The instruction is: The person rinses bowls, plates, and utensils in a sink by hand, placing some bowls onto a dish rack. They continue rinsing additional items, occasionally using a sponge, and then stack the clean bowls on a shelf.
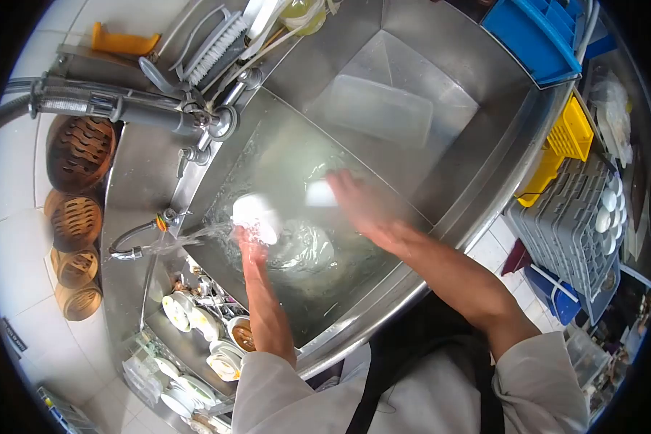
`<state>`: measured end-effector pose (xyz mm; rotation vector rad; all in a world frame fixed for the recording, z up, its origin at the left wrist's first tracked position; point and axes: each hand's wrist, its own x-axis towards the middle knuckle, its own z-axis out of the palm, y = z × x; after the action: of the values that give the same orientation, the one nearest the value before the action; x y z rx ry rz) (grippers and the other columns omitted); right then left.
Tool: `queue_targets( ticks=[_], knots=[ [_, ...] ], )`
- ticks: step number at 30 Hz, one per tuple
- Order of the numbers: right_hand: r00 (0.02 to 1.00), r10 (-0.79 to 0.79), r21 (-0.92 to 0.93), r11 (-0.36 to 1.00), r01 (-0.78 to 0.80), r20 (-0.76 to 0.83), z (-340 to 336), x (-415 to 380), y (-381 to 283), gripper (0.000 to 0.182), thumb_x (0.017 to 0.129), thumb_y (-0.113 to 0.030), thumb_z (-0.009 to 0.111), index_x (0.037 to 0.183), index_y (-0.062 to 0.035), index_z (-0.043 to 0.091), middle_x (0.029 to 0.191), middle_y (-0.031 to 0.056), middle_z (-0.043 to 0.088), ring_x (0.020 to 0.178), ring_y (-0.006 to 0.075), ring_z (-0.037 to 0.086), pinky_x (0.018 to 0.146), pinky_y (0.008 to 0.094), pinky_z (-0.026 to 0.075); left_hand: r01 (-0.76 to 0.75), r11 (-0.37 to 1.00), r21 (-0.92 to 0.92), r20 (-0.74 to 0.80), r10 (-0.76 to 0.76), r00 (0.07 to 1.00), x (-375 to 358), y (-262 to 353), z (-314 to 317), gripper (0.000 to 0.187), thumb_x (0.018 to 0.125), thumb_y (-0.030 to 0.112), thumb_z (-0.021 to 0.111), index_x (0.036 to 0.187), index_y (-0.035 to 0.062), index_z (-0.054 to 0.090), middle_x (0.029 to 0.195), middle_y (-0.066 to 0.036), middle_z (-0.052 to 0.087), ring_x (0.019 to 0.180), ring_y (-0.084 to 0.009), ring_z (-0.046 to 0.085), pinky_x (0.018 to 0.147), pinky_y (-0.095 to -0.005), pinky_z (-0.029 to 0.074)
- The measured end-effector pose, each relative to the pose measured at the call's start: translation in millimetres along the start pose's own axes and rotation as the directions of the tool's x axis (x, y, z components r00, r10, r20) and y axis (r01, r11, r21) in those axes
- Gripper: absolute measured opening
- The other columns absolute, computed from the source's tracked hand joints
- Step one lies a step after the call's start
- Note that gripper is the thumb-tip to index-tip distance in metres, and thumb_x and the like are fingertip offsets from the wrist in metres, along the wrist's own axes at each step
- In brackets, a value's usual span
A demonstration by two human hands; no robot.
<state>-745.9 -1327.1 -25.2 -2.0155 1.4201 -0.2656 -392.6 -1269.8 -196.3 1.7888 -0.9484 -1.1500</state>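
Short pale-grey sleeves, black apron, black straps.

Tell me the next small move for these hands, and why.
Probably tilt the white dish in the left hand toward the tap: its stream is running close beside that dish. The right hand is blurred next to another white item, so its grip is unclear.

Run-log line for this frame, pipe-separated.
left hand: holding white dish | right hand: at white item, grip blurred | faucet: running | sink basin: holds water
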Motion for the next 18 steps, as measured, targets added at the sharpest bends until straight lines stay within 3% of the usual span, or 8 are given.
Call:
queue_targets(
  ticks=[4, 5, 9, 12, 13, 14, 17, 18],
  knots=[
    [0.854, 0.011, 0.252, 0.957, 0.141, -0.520, -58, -36, -5, 0.050, 0.078, 0.005, 0.050, 0.125, -0.0022, 0.036, 0.121, 0.0247, 0.046, 0.097, 0.0387, 0.058, 0.078, 0.0441, 0.052, -0.142, 0.923, -0.358, 0.119, 0.196, 0.973, -43, 110, 55, 0.042, 0.090, 0.036, 0.051, 0.127, 0.0176, 0.044, 0.121, -0.007, 0.053, 0.103, -0.0259, 0.054, 0.077, -0.0415, 0.051],
    [0.811, 0.063, 0.261, 0.959, 0.113, -0.582, -78, -51, 2, 0.050, 0.078, 0.005, 0.049, 0.125, -0.0029, 0.035, 0.121, 0.0248, 0.045, 0.099, 0.0379, 0.057, 0.078, 0.0423, 0.053, 0.147, 0.617, -0.773, 0.227, 0.053, 0.972, -55, 130, 76, 0.037, 0.092, 0.037, 0.047, 0.126, 0.0210, 0.045, 0.121, -0.008, 0.053, 0.100, -0.0274, 0.056, 0.071, -0.0417, 0.053],
    [0.468, 0.483, 0.531, 0.847, -0.035, -0.740, -124, -154, 71, 0.049, 0.080, 0.002, 0.047, 0.128, -0.0030, 0.034, 0.122, 0.0227, 0.045, 0.100, 0.0356, 0.058, 0.073, 0.0391, 0.056, -0.119, 0.856, -0.502, 0.265, 0.283, 0.922, -43, 168, 98, 0.057, 0.091, 0.046, 0.043, 0.135, 0.0107, 0.036, 0.137, -0.011, 0.041, 0.111, -0.0283, 0.052, 0.078, -0.0392, 0.051],
    [0.266, 0.936, 0.905, 0.107, 0.411, -0.232, -140, -269, 147, 0.048, 0.082, 0.000, 0.045, 0.129, -0.0016, 0.033, 0.115, 0.0189, 0.052, 0.091, 0.0338, 0.061, 0.065, 0.0398, 0.057, -0.164, 0.903, -0.398, 0.496, 0.362, 0.789, -18, 238, 127, 0.050, 0.091, 0.029, 0.047, 0.135, 0.0101, 0.036, 0.127, -0.011, 0.049, 0.103, -0.0234, 0.054, 0.079, -0.0356, 0.050],
    [0.210, 0.937, 0.919, 0.196, 0.341, -0.278, -127, -320, 190, 0.046, 0.080, -0.002, 0.047, 0.125, 0.0005, 0.038, 0.106, 0.0162, 0.056, 0.079, 0.0299, 0.063, 0.055, 0.0371, 0.057, -0.104, 0.911, -0.398, 0.660, 0.363, 0.658, -3, 256, 141, 0.049, 0.091, 0.024, 0.049, 0.136, 0.0099, 0.036, 0.123, -0.011, 0.052, 0.101, -0.0218, 0.055, 0.080, -0.0344, 0.050],
    [0.143, 0.981, 0.966, 0.089, 0.245, -0.127, -136, -379, 228, 0.040, 0.078, -0.007, 0.050, 0.117, 0.0018, 0.044, 0.093, 0.0161, 0.058, 0.065, 0.0241, 0.062, 0.048, 0.0318, 0.054, -0.342, 0.931, -0.125, 0.327, 0.364, 0.872, -30, 281, 162, 0.048, 0.091, 0.021, 0.048, 0.135, 0.0083, 0.037, 0.118, -0.010, 0.055, 0.098, -0.0205, 0.056, 0.081, -0.0336, 0.049],
    [-0.108, 0.939, 0.943, 0.317, -0.105, -0.327, -126, -549, 348, 0.035, 0.076, -0.007, 0.047, 0.109, 0.0049, 0.045, 0.069, 0.0128, 0.057, 0.051, 0.0178, 0.057, 0.039, 0.0308, 0.048, -0.902, 0.432, 0.015, 0.695, 0.643, 0.320, -140, 394, 281, 0.043, 0.087, 0.010, 0.050, 0.127, -0.0032, 0.045, 0.114, -0.013, 0.056, 0.100, -0.0203, 0.055, 0.087, -0.0336, 0.046],
    [-0.230, 0.915, 0.944, 0.320, -0.086, -0.331, -144, -590, 369, 0.035, 0.076, -0.005, 0.044, 0.109, 0.0066, 0.042, 0.071, 0.0148, 0.059, 0.052, 0.0194, 0.059, 0.040, 0.0319, 0.048, -0.804, 0.583, -0.112, 0.749, 0.582, 0.318, -165, 405, 323, 0.039, 0.084, 0.005, 0.050, 0.122, -0.0048, 0.051, 0.117, -0.014, 0.056, 0.103, -0.0207, 0.055, 0.089, -0.0340, 0.045]
  ],
)
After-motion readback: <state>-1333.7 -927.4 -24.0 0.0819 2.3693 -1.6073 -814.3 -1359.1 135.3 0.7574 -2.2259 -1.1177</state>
